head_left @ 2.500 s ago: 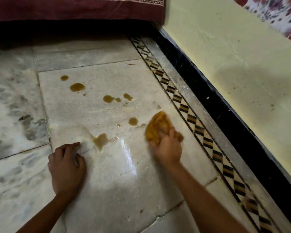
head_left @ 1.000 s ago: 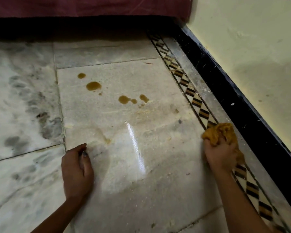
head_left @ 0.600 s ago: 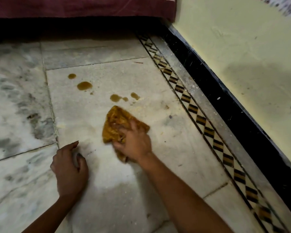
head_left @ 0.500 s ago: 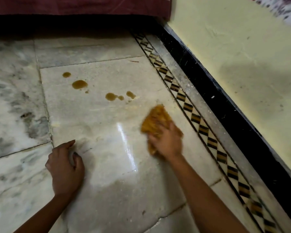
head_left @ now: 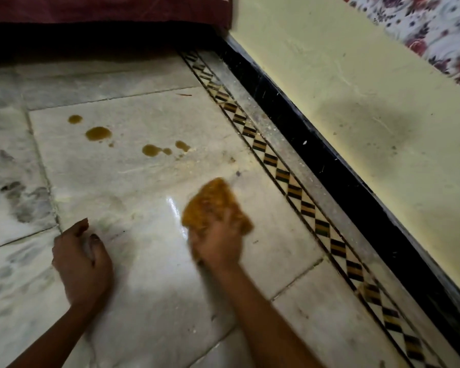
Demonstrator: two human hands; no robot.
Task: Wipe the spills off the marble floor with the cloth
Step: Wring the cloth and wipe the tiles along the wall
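- Blur smears the right hand (head_left: 218, 244), which lies palm down on the near half of the cloth (head_left: 210, 201). Its fingers are bent over the cloth and grip it against the marble floor (head_left: 149, 293).
- The left hand (head_left: 83, 261) rests on the same floor slab, well to the left of the cloth. Its fingers are curled under and its thumb is stretched forward; it holds nothing.
- The cloth is orange-yellow and crumpled, and its far corner pokes out beyond the right hand. It sits near the middle of the pale slab.
- Just left of the cloth, a bright glare streak (head_left: 173, 208) runs across a glossy part of the slab.
- The spills (head_left: 98, 133) are brown drops farther up the slab, well apart from the cloth. A small one and a larger one lie toward the left, and a pair of blots with tiny flecks lies nearer the centre.
- To the right of the cloth, a border strip (head_left: 282, 176) of dark and tan diamonds runs diagonally. Beyond it come a black skirting (head_left: 329, 166) and a pale yellow wall (head_left: 356, 96).
- A maroon fabric (head_left: 104, 6) hangs along the top edge over deep shadow, and a floral fabric (head_left: 436, 30) shows in the top right corner.
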